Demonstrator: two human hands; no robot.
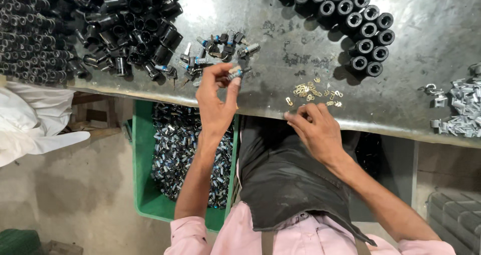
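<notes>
Below the counter's (280, 92) edge, beside my left forearm, sits a green plastic crate (144, 185), and it is heaped with small shiny cylindrical parts (175, 150), silvery with bluish bands, lying every which way. My left hand (216, 97) is raised over the counter's front edge, thumb and fingertips pinching one small metal-and-black part (234, 73) of the same sort as the loose cluster of little fittings (215, 49) lying just beyond it on the counter. My right hand (313, 127) rests at the counter's near edge with its fingers curled together; the tips are pressed close beside a scatter of tiny brass clips (313, 92), though I cannot tell whether one is held between them. The counter itself is a dull grey metal sheet, scuffed and stained, with a soft glare across it. To the far left, a jumbled pile of black plastic sleeves (128, 29) lies tumbled, short hollow tubes with glossy rims, and beyond them at the left border rows of smaller dark ribbed pieces (27, 34) are packed tight. At the upper right, more black round caps (361, 29) stand upright in neat touching rows, their open mouths facing up. At the right edge lies a heap of pale, silvery bent metal brackets (461, 109). A dark cloth apron (285, 180) covers my lap over a pink shirt (210, 237), and a white sack (35, 119) slumps under the counter at the left.
</notes>
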